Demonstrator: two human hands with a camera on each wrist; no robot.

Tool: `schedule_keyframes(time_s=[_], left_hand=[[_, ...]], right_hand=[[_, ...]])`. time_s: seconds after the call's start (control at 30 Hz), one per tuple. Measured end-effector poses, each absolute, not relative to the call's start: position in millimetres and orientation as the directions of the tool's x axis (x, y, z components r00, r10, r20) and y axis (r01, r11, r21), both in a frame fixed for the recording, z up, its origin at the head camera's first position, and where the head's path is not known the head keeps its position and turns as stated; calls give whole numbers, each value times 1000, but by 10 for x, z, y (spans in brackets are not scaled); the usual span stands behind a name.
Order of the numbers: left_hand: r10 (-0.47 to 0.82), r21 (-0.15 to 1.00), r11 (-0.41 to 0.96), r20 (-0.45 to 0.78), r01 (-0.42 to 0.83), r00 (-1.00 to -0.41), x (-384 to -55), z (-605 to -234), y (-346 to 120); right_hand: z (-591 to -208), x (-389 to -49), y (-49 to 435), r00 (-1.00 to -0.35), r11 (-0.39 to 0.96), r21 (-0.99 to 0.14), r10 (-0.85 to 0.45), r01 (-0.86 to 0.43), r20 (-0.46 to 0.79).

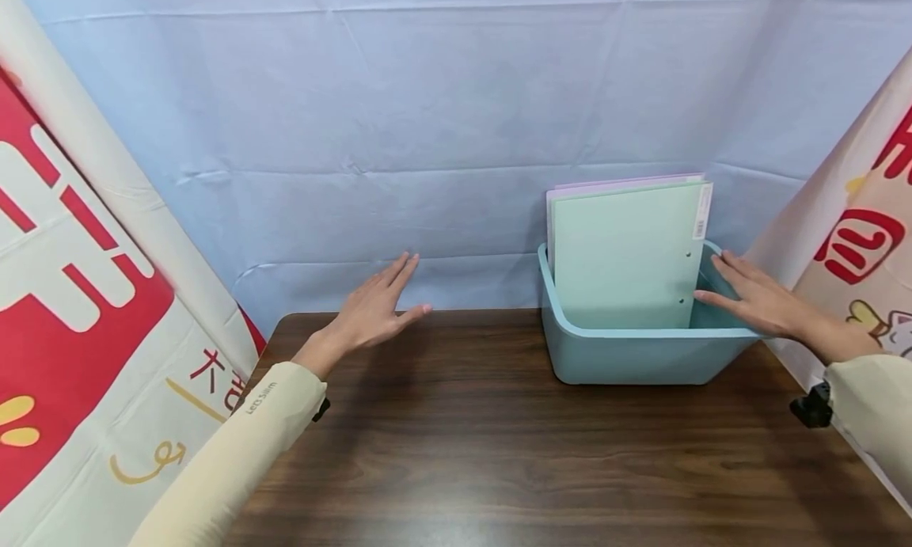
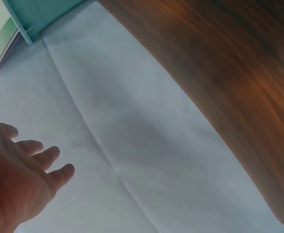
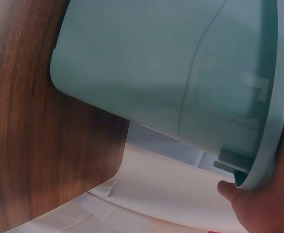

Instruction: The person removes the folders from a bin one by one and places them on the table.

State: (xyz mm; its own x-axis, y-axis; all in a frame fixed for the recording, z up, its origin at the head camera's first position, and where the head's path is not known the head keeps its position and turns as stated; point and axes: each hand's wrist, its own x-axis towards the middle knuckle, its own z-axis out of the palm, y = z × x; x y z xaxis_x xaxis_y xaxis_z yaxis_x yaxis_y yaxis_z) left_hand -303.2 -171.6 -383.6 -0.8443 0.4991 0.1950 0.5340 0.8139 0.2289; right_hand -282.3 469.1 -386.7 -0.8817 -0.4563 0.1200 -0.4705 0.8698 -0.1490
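A pale blue-green bin (image 1: 627,357) stands at the right of the table, with a mint-green folder (image 1: 620,254) and a lilac folder (image 1: 559,189) behind it upright inside. My right hand (image 1: 765,298) lies at the bin's right rim, fingers extended and thumb pointing in toward the mint folder. In the right wrist view, a fingertip (image 3: 225,188) shows beside the rim's end. My left hand (image 1: 374,305) is held out over the table's back left part, fingers straight, thumb spread, and nothing in it. The left wrist view shows its fingers (image 2: 47,158) against the pale cloth.
The dark wood table (image 1: 456,452) ends at a rounded back left corner. Behind it hangs a light blue cloth (image 1: 427,119). Printed red and white fabric (image 1: 71,294) hangs at the left, and another printed cloth (image 1: 869,238) hangs close to the bin's right side.
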Motion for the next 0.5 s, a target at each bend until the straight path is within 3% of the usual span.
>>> schedule_keyframes(time_s=[0.2,0.5], left_hand=[[521,243,794,202,557,-830,-3046,-3829,-1607],[535,279,769,212,575,-818,-3071,-3862,-1475]], right_hand=[[-3833,-2851,4701,-945,907,-278,-327,-318,12],[-3788,-2902,4673,-974,930,-313,-221,-194,-54]])
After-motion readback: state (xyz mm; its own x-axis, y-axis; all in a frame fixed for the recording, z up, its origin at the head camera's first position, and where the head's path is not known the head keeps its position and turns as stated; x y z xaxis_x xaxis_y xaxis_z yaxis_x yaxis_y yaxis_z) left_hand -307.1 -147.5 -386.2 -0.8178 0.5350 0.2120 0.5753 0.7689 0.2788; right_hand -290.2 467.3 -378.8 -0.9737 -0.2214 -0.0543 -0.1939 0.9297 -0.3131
